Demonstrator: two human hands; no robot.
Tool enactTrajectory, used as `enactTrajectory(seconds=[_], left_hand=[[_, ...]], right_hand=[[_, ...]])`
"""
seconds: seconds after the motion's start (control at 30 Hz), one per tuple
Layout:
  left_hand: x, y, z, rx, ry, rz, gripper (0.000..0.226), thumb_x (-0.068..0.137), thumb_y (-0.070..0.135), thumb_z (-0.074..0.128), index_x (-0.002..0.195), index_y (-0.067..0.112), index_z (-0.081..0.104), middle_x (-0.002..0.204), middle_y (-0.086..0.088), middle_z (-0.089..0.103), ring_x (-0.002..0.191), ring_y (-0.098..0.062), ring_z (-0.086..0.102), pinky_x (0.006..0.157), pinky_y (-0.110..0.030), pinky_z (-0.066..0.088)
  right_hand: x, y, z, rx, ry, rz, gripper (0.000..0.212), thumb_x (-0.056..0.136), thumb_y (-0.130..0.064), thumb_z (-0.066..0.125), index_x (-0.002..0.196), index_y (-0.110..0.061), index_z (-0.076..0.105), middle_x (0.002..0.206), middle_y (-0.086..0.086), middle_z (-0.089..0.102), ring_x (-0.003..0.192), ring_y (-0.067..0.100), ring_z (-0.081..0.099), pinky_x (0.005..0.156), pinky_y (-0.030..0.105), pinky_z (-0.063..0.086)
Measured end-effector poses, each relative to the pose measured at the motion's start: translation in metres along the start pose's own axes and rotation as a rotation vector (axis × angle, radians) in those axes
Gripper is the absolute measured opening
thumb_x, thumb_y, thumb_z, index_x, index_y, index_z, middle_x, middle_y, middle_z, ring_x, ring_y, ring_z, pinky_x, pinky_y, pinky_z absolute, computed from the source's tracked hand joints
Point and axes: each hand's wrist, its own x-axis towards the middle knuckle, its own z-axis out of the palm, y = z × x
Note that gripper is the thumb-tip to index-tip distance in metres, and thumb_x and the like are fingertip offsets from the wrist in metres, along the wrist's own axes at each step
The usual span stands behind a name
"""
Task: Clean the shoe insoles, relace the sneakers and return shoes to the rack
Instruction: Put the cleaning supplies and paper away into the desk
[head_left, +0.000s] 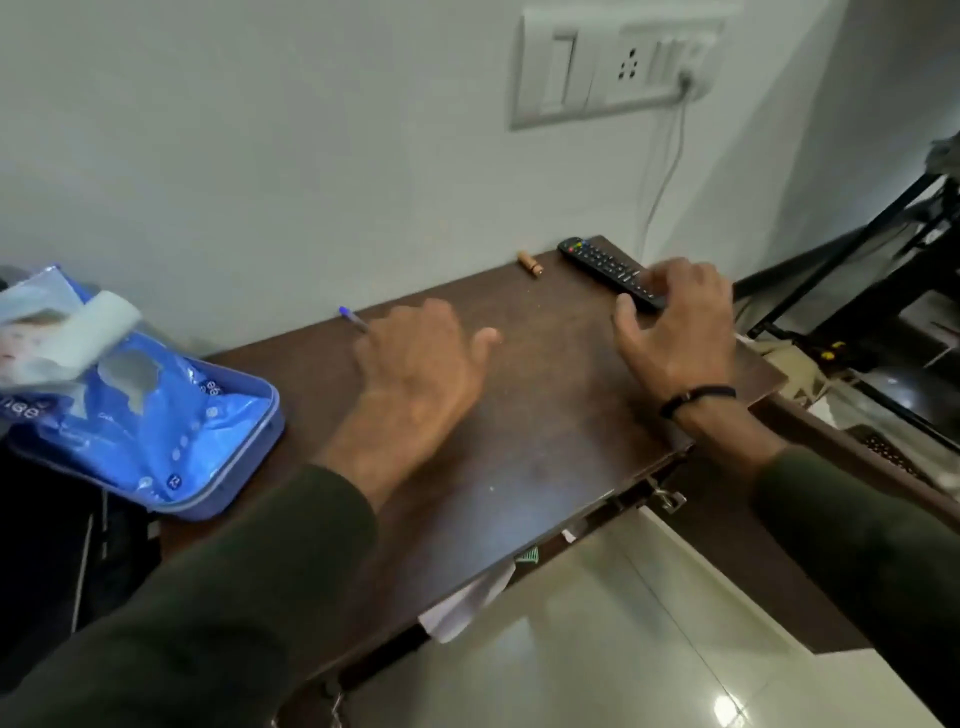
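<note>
1. Nearest the camera: two dark green sleeves reach forward over a brown tabletop. No shoe, insole or lace is anywhere in view, so the task's own things must be off-frame; where they lie cannot be told.
2. Left hand: palm down, low over the table, fingers loosely spread, thumb out to the right. It grips nothing. Its fingertips sit just beside the tip of a blue pen.
3. Right hand: wears a dark wristband, fingers curled and part open, hovering over the near end of a black remote. Whether they press on it is unclear; no closed grip is seen.
4. Key relation: a blue wipes pack, with a white wipe sticking out, lies well to the left of the left hand. That hand is clearly the nearer one. Pack's long axis runs from far-left to near-right.
5. Judgement: likely clearing or preparing the surface; cleaning not yet begun.
6. Farther back: remote's long axis runs diagonally, far-left to near-right, towards the right hand. A small brown cylinder lies beside it, apart from it.
7. Farthest: wall switchboard with a cable hanging down.
</note>
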Motion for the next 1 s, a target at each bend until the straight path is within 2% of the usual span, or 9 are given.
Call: enactTrajectory(seconds=[0.07,0.13,0.27,0.37,0.47,0.53,0.67,0.8,1.0], left_hand=[[0.027,-0.029,0.0,0.067,-0.022,-0.137,0.066,0.094,0.071,0.045,0.107,0.008,0.063,0.103,-0.015,0.066,0.1,-0.036,0.063,0.083,-0.041,0.05],[0.045,-0.05,0.008,0.091,-0.105,-0.23,0.063,0.092,0.07,0.051,0.104,0.009,0.06,0.096,-0.012,0.059,0.099,-0.035,0.062,0.078,-0.037,0.047],[0.059,-0.056,0.022,0.008,-0.22,-0.269,0.047,0.09,0.057,0.064,0.099,0.012,0.055,0.088,-0.007,0.056,0.089,-0.029,0.06,0.077,-0.035,0.048],[0.055,-0.052,0.022,-0.103,-0.3,-0.253,0.04,0.086,0.046,0.069,0.093,0.007,0.067,0.079,-0.005,0.07,0.083,-0.026,0.068,0.084,-0.039,0.058],[0.017,-0.029,0.013,-0.119,-0.173,-0.109,0.043,0.075,0.054,0.065,0.085,0.013,0.075,0.077,-0.007,0.073,0.078,-0.028,0.07,0.076,-0.037,0.06],[-0.038,-0.004,0.017,-0.296,-0.119,0.114,0.036,0.074,0.052,0.064,0.072,0.016,0.072,0.066,-0.002,0.071,0.062,-0.015,0.068,0.06,-0.031,0.057],[-0.176,0.045,0.041,-0.65,-0.631,0.359,0.021,0.085,0.026,0.072,0.071,0.011,0.067,0.059,0.002,0.07,0.044,-0.004,0.061,0.048,-0.015,0.043],[-0.239,0.049,0.135,-0.831,-0.941,0.007,0.016,0.086,0.015,0.064,0.071,0.008,0.065,0.059,-0.007,0.069,0.047,-0.02,0.067,0.046,-0.025,0.05],[-0.245,0.021,0.259,-0.959,-0.858,-0.626,0.023,0.095,0.007,0.054,0.076,-0.001,0.063,0.061,-0.016,0.069,0.051,-0.027,0.07,0.047,-0.028,0.055]], right_hand=[[0.043,0.008,0.021,-0.099,-0.195,0.131,0.059,0.083,-0.047,0.068,0.135,-0.024,0.049,0.136,0.01,0.047,0.125,0.031,0.042,0.102,0.046,0.043],[0.071,0.022,0.037,-0.161,-0.355,0.254,0.071,0.081,-0.047,0.073,0.142,-0.021,0.047,0.143,0.012,0.047,0.131,0.035,0.043,0.105,0.048,0.042],[0.087,0.039,0.04,-0.115,-0.422,0.263,0.051,0.08,-0.043,0.08,0.119,-0.012,0.071,0.116,0.014,0.07,0.108,0.032,0.062,0.089,0.036,0.051],[0.077,0.043,0.015,-0.01,-0.392,0.313,0.055,0.07,-0.04,0.089,0.116,-0.014,0.074,0.114,0.005,0.073,0.112,0.026,0.062,0.093,0.035,0.051],[0.032,0.05,-0.027,0.167,-0.282,0.361,0.057,0.068,-0.043,0.09,0.118,-0.021,0.073,0.108,-0.008,0.07,0.107,0.012,0.062,0.091,0.025,0.049],[-0.014,0.057,-0.061,0.286,-0.226,0.339,0.057,0.07,-0.045,0.088,0.121,-0.026,0.071,0.106,-0.016,0.066,0.098,-0.001,0.064,0.085,0.016,0.048],[-0.116,0.099,-0.114,0.363,-0.201,0.363,0.055,0.073,-0.041,0.087,0.124,-0.028,0.07,0.117,-0.014,0.069,0.106,-0.006,0.064,0.094,0.019,0.051],[-0.22,0.153,-0.128,0.361,-0.19,0.508,0.056,0.071,-0.034,0.088,0.123,-0.023,0.071,0.115,-0.01,0.072,0.104,-0.002,0.068,0.092,0.014,0.052],[-0.317,0.181,-0.061,0.337,-0.368,0.701,0.049,0.067,-0.042,0.09,0.112,-0.029,0.076,0.107,-0.016,0.074,0.1,0.001,0.068,0.087,0.032,0.059]])
